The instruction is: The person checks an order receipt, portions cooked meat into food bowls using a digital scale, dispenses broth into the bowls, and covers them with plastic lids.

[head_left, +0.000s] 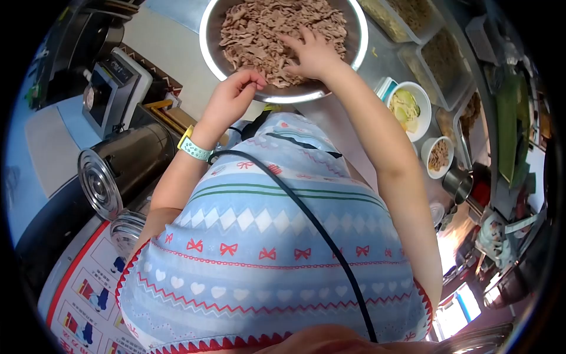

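A wide steel bowl (208, 44) at the top of the head view holds a heap of thin brown sliced meat (259, 35). My right hand (315, 56) reaches over the bowl's right side, its fingers spread and touching the meat. At the bowl's near left rim is my left hand (236, 97), wearing a yellow and mint wristband (194, 146). Its fingers are curled together against the thumb. Whatever they may pinch is too small or hidden to make out.
Clear plastic tubs (436, 65) of food line the right side. Nearer stand a white bowl (423, 109) with shredded greens and a smaller white cup (435, 168) of brown bits. A scale (118, 88) and a lidded steel pot (138, 147) are at left.
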A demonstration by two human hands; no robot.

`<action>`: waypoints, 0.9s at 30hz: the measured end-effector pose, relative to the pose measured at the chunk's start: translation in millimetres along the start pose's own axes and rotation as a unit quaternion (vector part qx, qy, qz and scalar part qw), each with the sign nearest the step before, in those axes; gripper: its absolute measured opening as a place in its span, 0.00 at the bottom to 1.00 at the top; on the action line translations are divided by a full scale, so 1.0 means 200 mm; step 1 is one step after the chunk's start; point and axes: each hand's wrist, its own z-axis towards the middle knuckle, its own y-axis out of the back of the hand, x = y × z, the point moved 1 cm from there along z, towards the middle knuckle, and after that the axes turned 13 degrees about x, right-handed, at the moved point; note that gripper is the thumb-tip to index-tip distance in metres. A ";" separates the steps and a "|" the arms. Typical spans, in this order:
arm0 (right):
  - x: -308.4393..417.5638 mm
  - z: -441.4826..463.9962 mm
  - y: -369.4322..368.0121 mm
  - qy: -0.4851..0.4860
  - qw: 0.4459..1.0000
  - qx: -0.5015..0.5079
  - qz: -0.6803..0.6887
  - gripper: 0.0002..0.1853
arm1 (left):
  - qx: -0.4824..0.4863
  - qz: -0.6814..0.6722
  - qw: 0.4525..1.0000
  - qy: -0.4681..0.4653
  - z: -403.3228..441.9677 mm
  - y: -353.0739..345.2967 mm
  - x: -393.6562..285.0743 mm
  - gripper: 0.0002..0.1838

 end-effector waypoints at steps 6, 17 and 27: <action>0.18 0.13 -0.08 0.023 0.990 0.072 -0.123 0.46 | -0.024 -0.015 0.999 0.042 -0.09 0.11 0.04 0.09; 0.21 0.19 -0.23 0.012 0.993 0.022 -0.117 0.20 | 0.010 -0.017 0.998 0.057 -0.08 0.23 0.11 0.09; 0.12 0.03 0.08 0.123 0.960 -0.149 0.203 0.12 | 0.013 0.002 0.997 0.076 -0.03 0.25 0.09 0.09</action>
